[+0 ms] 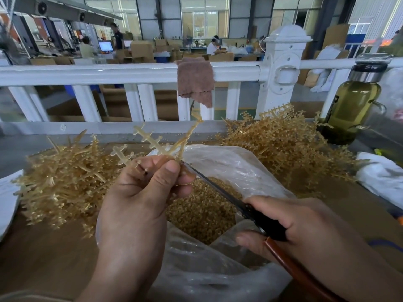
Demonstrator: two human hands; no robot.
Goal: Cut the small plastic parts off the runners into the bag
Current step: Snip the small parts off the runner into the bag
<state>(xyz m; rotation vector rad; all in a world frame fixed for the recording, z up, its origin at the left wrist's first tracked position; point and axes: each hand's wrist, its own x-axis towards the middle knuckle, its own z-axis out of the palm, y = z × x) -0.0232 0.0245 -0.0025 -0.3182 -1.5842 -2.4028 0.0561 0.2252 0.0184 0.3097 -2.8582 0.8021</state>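
Pinching one pale amber runner (152, 141) in the left grip (139, 192), thumb and forefinger clamped on its stem, branches fanning up and away over the bag. Grasping scissors (220, 190) in the right grip (305, 227), fingers curled round the black and brown handles, thumb along the near side. Blade tip right against the runner, just beside the left thumb. Cannot tell whether the blades stand apart or together there.

Below both grips, at the near middle of the brown tabletop (43, 253), a clear plastic bag (229, 158) with its mouth gaping wide. Inside it, a deep heap of small cut parts (202, 210) in the same amber colour.

Left of the bag, a tangled pile of runners (65, 177), touching the bag's left side. Right of the bag and farther off, a second pile (283, 147), taller, with a ladder-like piece sticking up at its far edge.

Along the far side, a white railing (109, 73) with a brown cloth (195, 81) draped over the top rail. At the far right, upright just beside the second pile, a bottle (355, 105) of yellowish liquid with a dark cap. At the right edge, crumpled white plastic (381, 177).

Beyond the railing, a factory hall with cardboard boxes and seated people, too blurred for detail.
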